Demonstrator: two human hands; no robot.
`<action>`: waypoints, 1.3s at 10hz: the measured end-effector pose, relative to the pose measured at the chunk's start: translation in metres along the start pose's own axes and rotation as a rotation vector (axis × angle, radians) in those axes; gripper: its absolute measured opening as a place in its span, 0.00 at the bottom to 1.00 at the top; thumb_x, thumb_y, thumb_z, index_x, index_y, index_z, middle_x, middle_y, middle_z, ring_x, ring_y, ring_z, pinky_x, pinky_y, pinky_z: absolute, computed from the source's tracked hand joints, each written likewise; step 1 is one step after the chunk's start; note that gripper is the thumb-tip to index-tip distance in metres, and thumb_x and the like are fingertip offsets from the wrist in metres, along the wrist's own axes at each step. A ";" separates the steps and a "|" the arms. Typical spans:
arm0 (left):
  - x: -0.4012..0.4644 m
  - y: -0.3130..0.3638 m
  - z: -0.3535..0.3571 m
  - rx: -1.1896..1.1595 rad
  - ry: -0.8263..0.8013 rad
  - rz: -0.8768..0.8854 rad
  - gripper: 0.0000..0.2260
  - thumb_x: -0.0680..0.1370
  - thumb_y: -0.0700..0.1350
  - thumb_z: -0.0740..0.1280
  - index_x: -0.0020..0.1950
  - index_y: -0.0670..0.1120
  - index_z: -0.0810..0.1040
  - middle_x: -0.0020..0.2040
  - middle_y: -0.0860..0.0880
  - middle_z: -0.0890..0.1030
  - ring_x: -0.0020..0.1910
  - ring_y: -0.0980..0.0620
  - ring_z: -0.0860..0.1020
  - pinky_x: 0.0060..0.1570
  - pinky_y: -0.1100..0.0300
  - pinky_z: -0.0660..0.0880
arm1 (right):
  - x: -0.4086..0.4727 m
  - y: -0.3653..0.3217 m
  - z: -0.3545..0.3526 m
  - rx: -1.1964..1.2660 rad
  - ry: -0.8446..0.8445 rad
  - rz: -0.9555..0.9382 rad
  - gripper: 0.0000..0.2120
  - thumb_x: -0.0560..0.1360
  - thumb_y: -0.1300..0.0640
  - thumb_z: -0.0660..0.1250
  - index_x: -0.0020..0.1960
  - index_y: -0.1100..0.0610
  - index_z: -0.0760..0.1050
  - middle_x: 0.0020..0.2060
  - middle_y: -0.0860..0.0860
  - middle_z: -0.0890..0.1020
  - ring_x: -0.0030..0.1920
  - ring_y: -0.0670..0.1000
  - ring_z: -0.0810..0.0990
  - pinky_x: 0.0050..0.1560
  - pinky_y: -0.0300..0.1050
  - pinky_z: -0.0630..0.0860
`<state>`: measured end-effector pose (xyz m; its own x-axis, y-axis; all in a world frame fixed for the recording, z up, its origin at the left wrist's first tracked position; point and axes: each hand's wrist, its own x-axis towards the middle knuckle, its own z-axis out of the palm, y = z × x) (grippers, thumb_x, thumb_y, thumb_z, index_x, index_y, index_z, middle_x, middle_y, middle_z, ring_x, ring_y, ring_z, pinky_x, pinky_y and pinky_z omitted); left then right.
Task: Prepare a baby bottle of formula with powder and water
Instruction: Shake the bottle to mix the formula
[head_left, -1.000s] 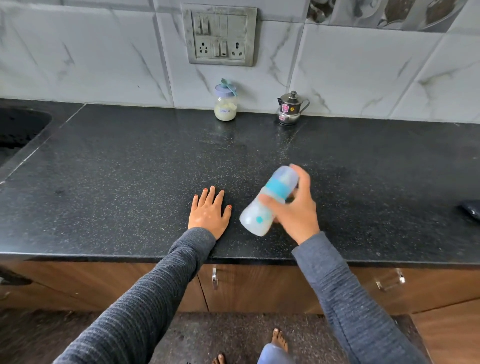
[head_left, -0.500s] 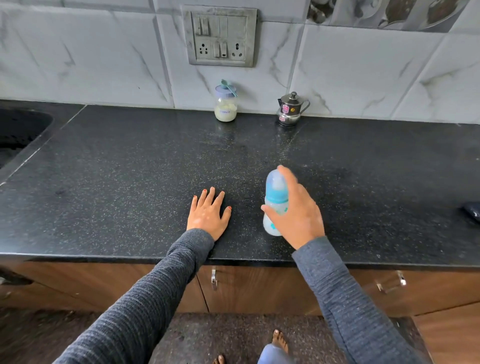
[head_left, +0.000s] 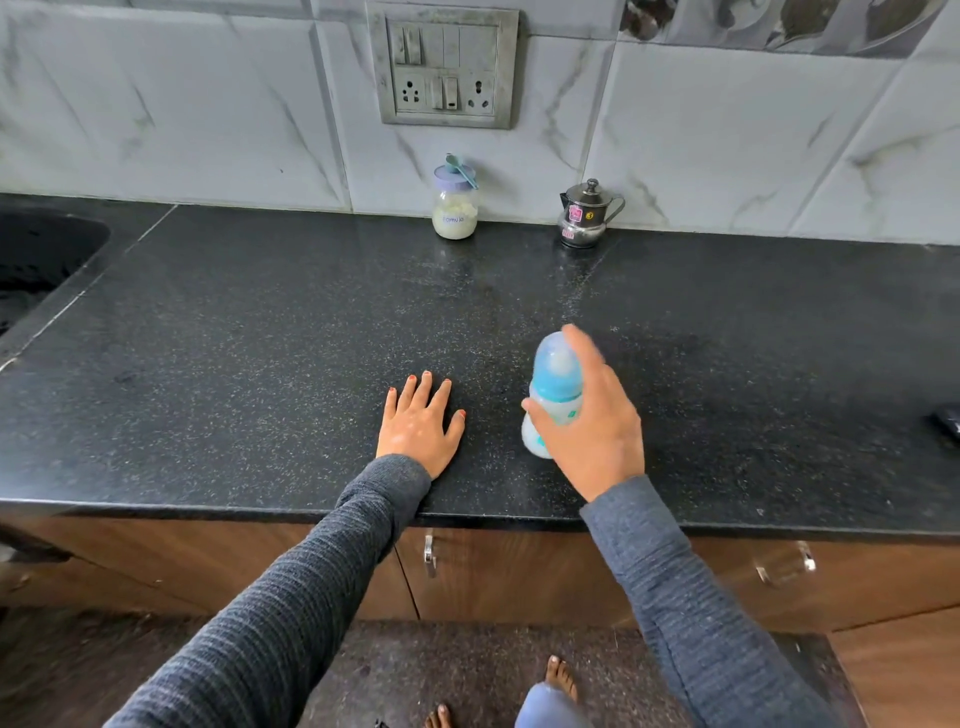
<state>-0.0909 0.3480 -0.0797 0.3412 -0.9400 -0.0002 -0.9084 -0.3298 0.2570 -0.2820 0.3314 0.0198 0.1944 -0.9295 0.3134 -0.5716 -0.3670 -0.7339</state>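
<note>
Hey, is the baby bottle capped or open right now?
Capped. The baby bottle, gripped by the right hand, has its teal collar screwed on and a translucent dome cover over the top.

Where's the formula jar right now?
In the head view, the formula jar stands at the back of the counter against the wall, under the switchboard, left of the steel kettle.

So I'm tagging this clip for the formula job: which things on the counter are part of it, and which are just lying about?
Part of the job:
baby bottle, gripped by the right hand
formula jar with scoop on its lid
small steel kettle

Lying about:
dark object at right edge
sink
</note>
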 end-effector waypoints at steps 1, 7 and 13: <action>-0.001 -0.001 -0.001 -0.001 0.001 -0.004 0.26 0.81 0.58 0.50 0.77 0.50 0.54 0.78 0.47 0.52 0.77 0.47 0.48 0.75 0.48 0.43 | 0.007 -0.005 -0.004 1.072 -0.056 0.679 0.26 0.71 0.56 0.72 0.66 0.48 0.67 0.58 0.54 0.76 0.53 0.56 0.80 0.44 0.53 0.82; -0.001 0.000 -0.001 -0.023 0.015 0.005 0.26 0.81 0.57 0.51 0.77 0.50 0.55 0.78 0.46 0.52 0.77 0.48 0.49 0.75 0.51 0.44 | 0.010 -0.002 -0.007 1.298 -0.184 0.886 0.14 0.75 0.56 0.67 0.60 0.55 0.70 0.56 0.58 0.76 0.52 0.58 0.80 0.45 0.57 0.79; 0.002 -0.004 0.003 -0.017 0.014 0.004 0.26 0.80 0.58 0.52 0.76 0.50 0.55 0.78 0.47 0.53 0.77 0.48 0.49 0.75 0.50 0.45 | 0.009 -0.021 -0.001 1.348 -0.271 0.616 0.33 0.73 0.71 0.63 0.69 0.43 0.60 0.59 0.57 0.75 0.54 0.60 0.80 0.48 0.61 0.79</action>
<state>-0.0871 0.3470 -0.0833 0.3407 -0.9400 0.0143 -0.9056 -0.3241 0.2735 -0.2685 0.3306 0.0387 0.4267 -0.8696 -0.2486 0.4946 0.4545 -0.7408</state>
